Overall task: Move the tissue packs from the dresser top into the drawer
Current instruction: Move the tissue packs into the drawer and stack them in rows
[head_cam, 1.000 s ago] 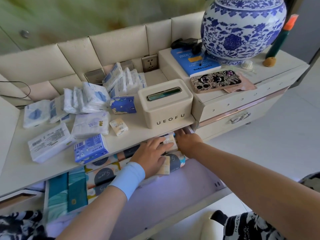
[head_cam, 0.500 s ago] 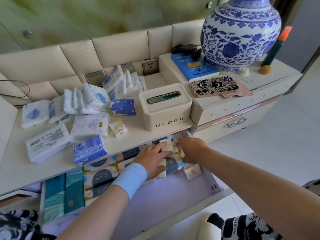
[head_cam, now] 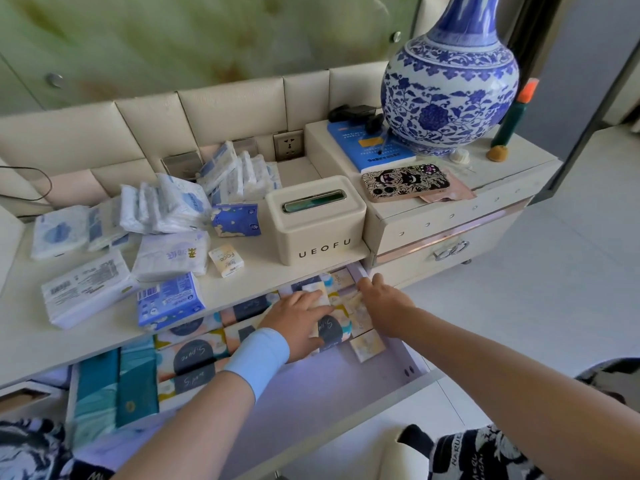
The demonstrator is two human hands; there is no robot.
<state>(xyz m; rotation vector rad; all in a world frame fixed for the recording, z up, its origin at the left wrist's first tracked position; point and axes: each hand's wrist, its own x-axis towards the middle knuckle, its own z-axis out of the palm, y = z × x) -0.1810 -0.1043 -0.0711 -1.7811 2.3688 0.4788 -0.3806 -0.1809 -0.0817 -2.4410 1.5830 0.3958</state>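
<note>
Pastel packs (head_cam: 194,355) lined in drawer (head_cam: 329,393) | step, likely: settling rows | left grip (head_cam: 294,323) released, flat on packs | right grip (head_cam: 384,301) at back corner, state untellable | next: fetch white packs (head_cam: 169,254) off dresser top (head_cam: 27,344)

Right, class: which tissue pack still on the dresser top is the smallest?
The little cream pack printed "Face", lying just left of the UEOFU box; every other pack up there is clearly bigger and white or blue.
</note>
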